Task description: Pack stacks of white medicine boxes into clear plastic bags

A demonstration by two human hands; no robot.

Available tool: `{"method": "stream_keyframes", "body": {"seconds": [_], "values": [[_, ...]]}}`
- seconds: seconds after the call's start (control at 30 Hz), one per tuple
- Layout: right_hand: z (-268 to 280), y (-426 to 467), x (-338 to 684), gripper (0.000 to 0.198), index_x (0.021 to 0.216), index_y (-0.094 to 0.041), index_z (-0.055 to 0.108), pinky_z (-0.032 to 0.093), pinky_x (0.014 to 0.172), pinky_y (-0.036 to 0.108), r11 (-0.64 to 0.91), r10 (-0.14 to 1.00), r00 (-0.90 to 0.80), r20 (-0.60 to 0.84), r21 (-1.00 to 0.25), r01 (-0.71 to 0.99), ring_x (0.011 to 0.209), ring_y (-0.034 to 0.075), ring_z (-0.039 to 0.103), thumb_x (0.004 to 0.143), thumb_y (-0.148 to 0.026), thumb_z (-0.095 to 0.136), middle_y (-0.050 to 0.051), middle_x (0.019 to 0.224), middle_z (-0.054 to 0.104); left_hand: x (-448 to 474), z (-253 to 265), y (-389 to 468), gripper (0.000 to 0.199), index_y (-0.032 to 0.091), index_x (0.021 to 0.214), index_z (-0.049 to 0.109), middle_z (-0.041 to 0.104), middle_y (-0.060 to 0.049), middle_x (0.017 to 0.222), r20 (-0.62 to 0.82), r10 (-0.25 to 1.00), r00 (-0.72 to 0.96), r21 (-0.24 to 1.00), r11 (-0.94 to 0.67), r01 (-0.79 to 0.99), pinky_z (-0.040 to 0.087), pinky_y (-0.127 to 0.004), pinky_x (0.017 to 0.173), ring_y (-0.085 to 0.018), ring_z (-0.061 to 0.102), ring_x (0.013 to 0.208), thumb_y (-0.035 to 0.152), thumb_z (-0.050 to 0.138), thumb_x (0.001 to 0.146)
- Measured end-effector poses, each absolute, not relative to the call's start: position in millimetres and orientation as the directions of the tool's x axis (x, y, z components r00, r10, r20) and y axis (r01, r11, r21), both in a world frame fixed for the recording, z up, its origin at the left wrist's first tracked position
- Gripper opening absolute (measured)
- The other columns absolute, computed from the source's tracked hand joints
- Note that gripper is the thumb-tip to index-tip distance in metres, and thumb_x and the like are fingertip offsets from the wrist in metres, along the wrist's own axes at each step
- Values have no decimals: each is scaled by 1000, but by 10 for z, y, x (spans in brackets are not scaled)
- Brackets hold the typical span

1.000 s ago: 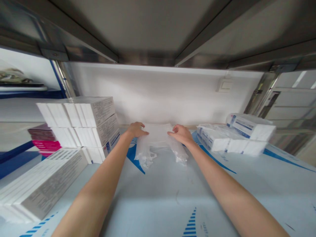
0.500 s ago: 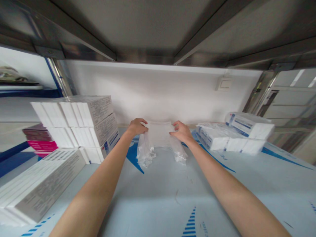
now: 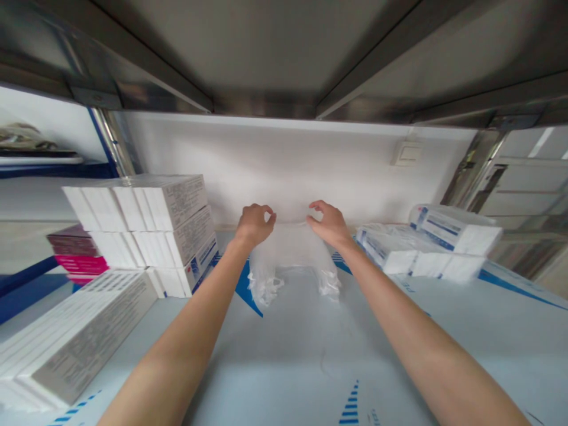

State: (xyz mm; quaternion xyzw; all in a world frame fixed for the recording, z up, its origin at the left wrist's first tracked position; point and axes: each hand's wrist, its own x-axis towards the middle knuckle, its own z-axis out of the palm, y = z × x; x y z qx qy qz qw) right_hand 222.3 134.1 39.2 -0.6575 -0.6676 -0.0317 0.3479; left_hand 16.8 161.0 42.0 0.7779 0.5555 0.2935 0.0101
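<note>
A thin white plastic bag lies on the blue-grey sheeted shelf against the back wall, its two crumpled strips pointing toward me. My left hand is at the bag's far left corner, thumb and index finger curved with a gap between them. At the far right corner is my right hand, thumb and index finger likewise apart. Nothing shows between the fingertips of either hand. Whether the left hand's other fingers touch the bag is hidden.
White boxes are stacked at left, with a lower row of long boxes nearer me. Pink boxes sit behind them. Plastic-wrapped white packs stand at right. A metal shelf hangs low overhead; a switch is on the wall.
Both hands have risen slightly from the bag's far corners, and their fingers have come off its edge. The bag's upper part looks wider and flatter. The view has shifted a little.
</note>
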Motion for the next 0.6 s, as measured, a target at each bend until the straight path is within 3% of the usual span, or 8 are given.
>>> {"method": "stream_keyframes", "body": {"seconds": [0.13, 0.23, 0.33, 0.6], "values": [[363, 1461, 1855, 40, 132, -20, 59, 36, 109, 44, 161, 905, -24, 424, -290, 943, 131, 29, 51, 97, -27, 42, 14, 134, 62, 354, 195, 1536, 43, 24, 135, 59, 48, -10, 151, 426, 857, 289, 238, -414, 878, 33, -49, 114, -33, 27, 148, 33, 35, 100], [84, 1503, 1724, 46, 141, -19, 55, 19, 117, 56, 133, 945, -59, 323, -215, 967, 147, 37, 27, 98, -32, 44, 16, 155, 42, 401, -35, 1525, 48, 23, 144, 50, 37, -10, 159, 355, 879, 320, 189, -402, 896, 22, -56, 119, -35, 15, 152, 34, 32, 101], [-175, 1503, 1752, 58, 150, -21, 44, 6, 118, 60, 85, 973, -44, 227, -176, 981, 151, 39, 13, 99, -47, 41, 16, 162, 28, 392, -198, 1552, 54, 22, 152, 39, 27, -10, 163, 286, 895, 341, 164, -397, 903, 14, -58, 121, -35, 8, 153, 37, 30, 101], [-349, 1488, 1872, 69, 157, -34, 23, 11, 119, 51, 14, 991, 9, 136, -170, 985, 152, 35, 12, 96, -65, 31, 11, 167, 12, 396, -405, 1694, 62, 21, 158, 24, 12, -8, 166, 129, 941, 314, 188, -334, 924, 18, -60, 119, -31, 9, 153, 45, 21, 100]]}}
